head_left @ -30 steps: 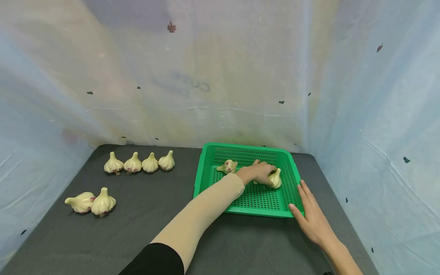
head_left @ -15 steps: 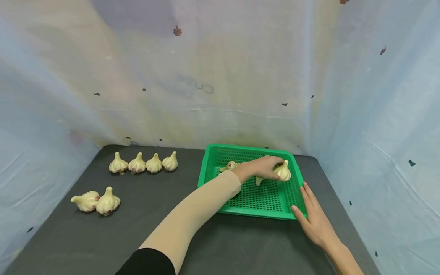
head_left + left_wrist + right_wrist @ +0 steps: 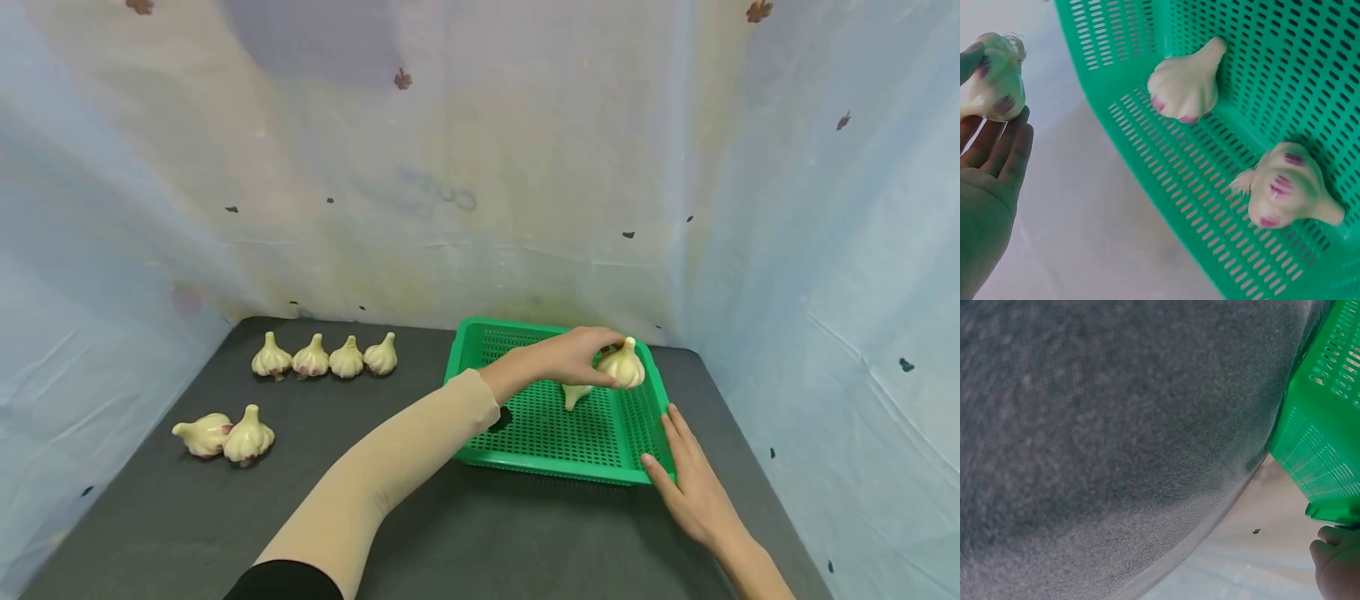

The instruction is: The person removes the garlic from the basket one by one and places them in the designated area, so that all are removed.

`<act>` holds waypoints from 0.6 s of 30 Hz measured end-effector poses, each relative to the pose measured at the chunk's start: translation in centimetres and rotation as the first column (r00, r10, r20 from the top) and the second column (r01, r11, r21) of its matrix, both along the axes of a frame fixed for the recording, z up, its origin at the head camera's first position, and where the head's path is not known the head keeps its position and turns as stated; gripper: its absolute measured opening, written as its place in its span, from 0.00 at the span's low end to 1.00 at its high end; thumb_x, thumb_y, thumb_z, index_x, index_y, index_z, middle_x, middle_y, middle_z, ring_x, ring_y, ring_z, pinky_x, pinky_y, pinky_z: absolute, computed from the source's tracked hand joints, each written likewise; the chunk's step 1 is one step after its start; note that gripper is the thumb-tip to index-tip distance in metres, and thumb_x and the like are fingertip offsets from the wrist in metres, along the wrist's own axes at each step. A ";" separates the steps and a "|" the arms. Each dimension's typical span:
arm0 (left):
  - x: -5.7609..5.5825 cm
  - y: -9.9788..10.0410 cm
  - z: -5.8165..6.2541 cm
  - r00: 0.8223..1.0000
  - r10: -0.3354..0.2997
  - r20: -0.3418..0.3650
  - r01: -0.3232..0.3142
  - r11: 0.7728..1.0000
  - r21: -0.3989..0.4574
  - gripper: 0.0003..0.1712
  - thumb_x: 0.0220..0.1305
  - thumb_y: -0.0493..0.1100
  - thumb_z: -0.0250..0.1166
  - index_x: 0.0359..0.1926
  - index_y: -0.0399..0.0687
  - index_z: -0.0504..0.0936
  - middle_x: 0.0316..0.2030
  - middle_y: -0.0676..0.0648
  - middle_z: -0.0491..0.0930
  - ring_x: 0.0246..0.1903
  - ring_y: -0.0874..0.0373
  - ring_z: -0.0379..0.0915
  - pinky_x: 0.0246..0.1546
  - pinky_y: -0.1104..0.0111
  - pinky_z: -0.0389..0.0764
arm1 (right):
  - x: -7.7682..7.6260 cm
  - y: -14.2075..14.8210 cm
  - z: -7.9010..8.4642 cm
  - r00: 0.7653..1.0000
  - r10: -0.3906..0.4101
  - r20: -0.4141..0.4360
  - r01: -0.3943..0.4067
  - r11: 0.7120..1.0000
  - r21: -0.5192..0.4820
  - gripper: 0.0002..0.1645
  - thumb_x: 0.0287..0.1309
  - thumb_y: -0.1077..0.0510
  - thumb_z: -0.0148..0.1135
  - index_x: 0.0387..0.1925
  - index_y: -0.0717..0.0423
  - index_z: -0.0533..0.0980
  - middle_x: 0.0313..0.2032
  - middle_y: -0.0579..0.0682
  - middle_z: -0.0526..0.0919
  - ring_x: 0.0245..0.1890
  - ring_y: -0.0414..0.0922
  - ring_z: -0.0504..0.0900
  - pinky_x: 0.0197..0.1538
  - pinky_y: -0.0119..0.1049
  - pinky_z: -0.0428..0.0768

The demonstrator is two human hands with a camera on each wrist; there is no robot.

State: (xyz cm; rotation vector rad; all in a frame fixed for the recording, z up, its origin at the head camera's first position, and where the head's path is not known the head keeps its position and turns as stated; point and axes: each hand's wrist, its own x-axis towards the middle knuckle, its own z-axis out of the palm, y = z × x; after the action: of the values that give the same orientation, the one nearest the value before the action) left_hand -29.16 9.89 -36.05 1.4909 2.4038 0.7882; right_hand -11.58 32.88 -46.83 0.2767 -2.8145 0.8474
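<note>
My left hand [image 3: 576, 358] pinches a garlic bulb [image 3: 624, 367] between thumb and fingers, raised over the right part of a green perforated basket [image 3: 555, 471]. The bulb's neck points up in the head view. In the left wrist view, the held garlic bulb [image 3: 1000, 81] shows purple patches and roots. Two more bulbs lie in the basket there, one garlic bulb [image 3: 1185, 84] near a corner and another garlic bulb [image 3: 1288, 187] on its side. The left arm hides one of them in the head view. My right hand [image 3: 697, 492] rests with extended fingers on the basket's near right corner.
Several garlic bulbs [image 3: 347, 358] stand in a row at the back left of the dark table [image 3: 480, 542]. Nearer, two more lie together, one upright garlic bulb [image 3: 249, 437] and one tipped garlic bulb [image 3: 202, 435]. Pale plastic sheeting [image 3: 525, 167] surrounds the table.
My left hand has lifted the garlic bulb up from the basket's floor, uncovering part of another bulb below. The right hand stays at the basket's corner. The head view has shifted slightly.
</note>
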 end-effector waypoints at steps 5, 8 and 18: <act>0.9 -1.9 0.7 1.000 -0.016 -0.012 0.017 0.999 0.037 0.33 0.72 0.49 0.68 0.73 0.44 0.70 0.62 0.51 0.76 0.58 0.64 0.71 0.55 0.78 0.72 | 0.1 0.0 0.0 1.000 0.001 -0.016 -0.001 1.000 -0.003 0.45 0.80 0.47 0.52 0.82 0.66 0.47 0.83 0.59 0.39 0.78 0.72 0.47 0.63 0.79 0.59; 1.4 -3.2 1.0 0.999 -0.023 -0.025 0.024 0.998 0.064 0.33 0.72 0.48 0.68 0.73 0.44 0.71 0.62 0.51 0.76 0.59 0.64 0.71 0.57 0.75 0.74 | 0.1 0.0 0.0 1.000 0.001 -0.019 -0.001 1.000 -0.009 0.45 0.80 0.47 0.52 0.82 0.66 0.46 0.83 0.59 0.39 0.78 0.72 0.47 0.63 0.79 0.59; 2.8 -8.4 0.2 0.999 0.030 -0.032 -0.026 0.993 0.113 0.32 0.70 0.46 0.71 0.70 0.44 0.73 0.62 0.51 0.77 0.59 0.61 0.73 0.59 0.68 0.77 | 0.1 0.0 -0.1 1.000 0.019 -0.018 -0.019 1.000 -0.021 0.45 0.80 0.49 0.53 0.82 0.64 0.46 0.83 0.58 0.38 0.79 0.70 0.46 0.64 0.78 0.57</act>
State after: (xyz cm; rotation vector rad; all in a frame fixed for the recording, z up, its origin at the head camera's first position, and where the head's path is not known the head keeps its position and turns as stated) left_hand -26.39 1.53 -35.88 1.5260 2.4477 0.9268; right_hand -11.44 32.90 -46.88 0.3067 -2.7890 0.8740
